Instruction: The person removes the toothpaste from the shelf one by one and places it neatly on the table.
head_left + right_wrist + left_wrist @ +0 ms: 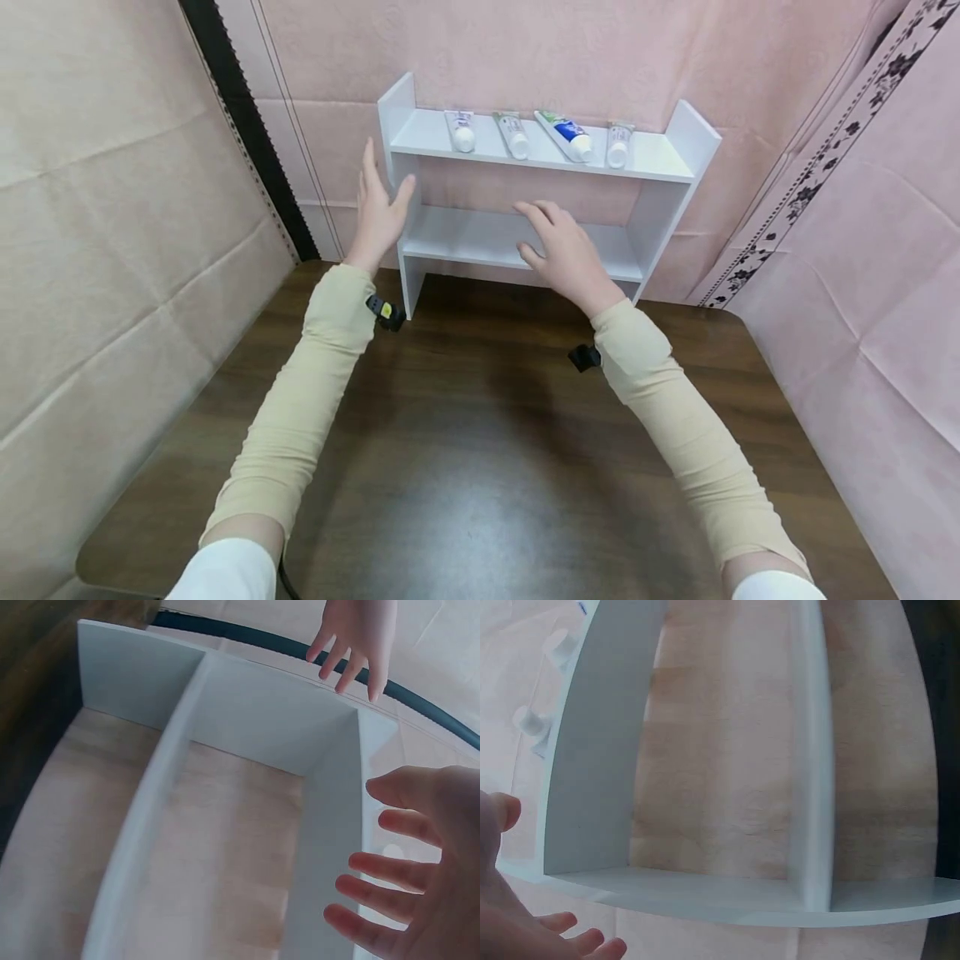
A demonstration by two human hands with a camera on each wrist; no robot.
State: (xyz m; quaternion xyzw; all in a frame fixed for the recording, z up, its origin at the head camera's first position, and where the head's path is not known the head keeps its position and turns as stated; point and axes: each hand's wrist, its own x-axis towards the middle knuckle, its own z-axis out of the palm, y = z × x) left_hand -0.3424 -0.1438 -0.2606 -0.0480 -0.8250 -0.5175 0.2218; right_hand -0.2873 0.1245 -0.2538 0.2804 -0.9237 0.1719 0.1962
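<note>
My left hand [381, 212] is raised beside the left side panel of a white two-tier shelf [517, 246], thumb spread from straight fingers. In the left wrist view, that hand [514, 915] holds nothing. My right hand [566, 254] hovers in front of the lower board, fingers loosely bent with nothing between them. The right wrist view shows its spread fingers [382, 900] near the upper board's edge. Several capped tubes lie on the upper board: a white tube [461, 131], another white tube [513, 135], a blue, green and white tube [565, 136] and a smaller pale tube [618, 145].
The shelf stands at the back of a dark wooden table [465, 433], against a pink cloth backdrop [540, 50]. Cloth walls flank the table on both sides. Both forearms wear cream sleeves, each with a small black camera at the wrist.
</note>
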